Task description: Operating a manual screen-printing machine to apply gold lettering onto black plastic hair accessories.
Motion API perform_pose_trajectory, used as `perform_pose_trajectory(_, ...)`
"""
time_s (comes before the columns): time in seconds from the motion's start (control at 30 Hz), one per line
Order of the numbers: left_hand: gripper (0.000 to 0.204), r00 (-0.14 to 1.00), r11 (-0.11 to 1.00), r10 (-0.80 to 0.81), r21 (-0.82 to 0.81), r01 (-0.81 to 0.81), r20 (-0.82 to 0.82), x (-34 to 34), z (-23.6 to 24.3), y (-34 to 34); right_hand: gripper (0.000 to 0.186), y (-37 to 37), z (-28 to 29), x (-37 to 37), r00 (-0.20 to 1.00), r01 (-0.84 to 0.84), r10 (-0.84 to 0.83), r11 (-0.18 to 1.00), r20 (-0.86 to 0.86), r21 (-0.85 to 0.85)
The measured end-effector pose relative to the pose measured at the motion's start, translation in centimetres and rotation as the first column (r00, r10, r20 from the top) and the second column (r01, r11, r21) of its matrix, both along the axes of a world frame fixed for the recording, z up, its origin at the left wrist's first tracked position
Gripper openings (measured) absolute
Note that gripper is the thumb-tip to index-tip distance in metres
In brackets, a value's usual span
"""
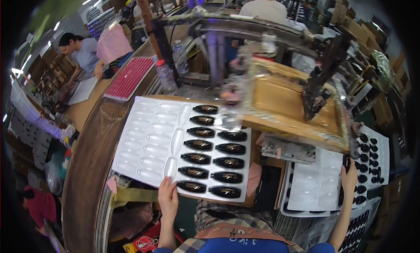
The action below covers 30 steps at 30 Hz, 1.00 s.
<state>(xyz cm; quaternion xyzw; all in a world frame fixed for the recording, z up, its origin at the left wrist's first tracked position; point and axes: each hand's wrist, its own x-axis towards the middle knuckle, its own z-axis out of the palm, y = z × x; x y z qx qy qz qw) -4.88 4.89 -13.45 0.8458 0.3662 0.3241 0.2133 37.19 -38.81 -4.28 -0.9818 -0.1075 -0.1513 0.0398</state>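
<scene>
A white moulded tray [151,139] lies in front of me. Its right part carries two columns of glossy black tapered pieces [199,145] with gold print, while the left part shows bare moulded hollows. My left hand [168,200] touches the near edge of this tray, fingertips on its rim and fingers slightly apart. Far to the right, my right hand [349,178] has its fingers closed round a black piece [348,163], partly hidden by them. That hand is beside a second white tray [315,183], close to more black pieces [363,157].
A wooden-framed printing screen [297,104] on a metal arm, blurred, stands over a small platform [288,149]. Bottles [165,75] and a red-filled tray [130,78] are at the back left. Co-workers [83,51] sit further off. A brown curved bench edge [87,178] runs along the left.
</scene>
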Motion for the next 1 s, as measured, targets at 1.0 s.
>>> perform_pose_trajectory(1.0,0.016,0.607,0.513,-0.448,-0.368,0.776,0.656,23.6,13.0,10.8,0.043,22.9,6.7,-7.1,0.602,-0.683,0.793,0.571,-0.092,0.456)
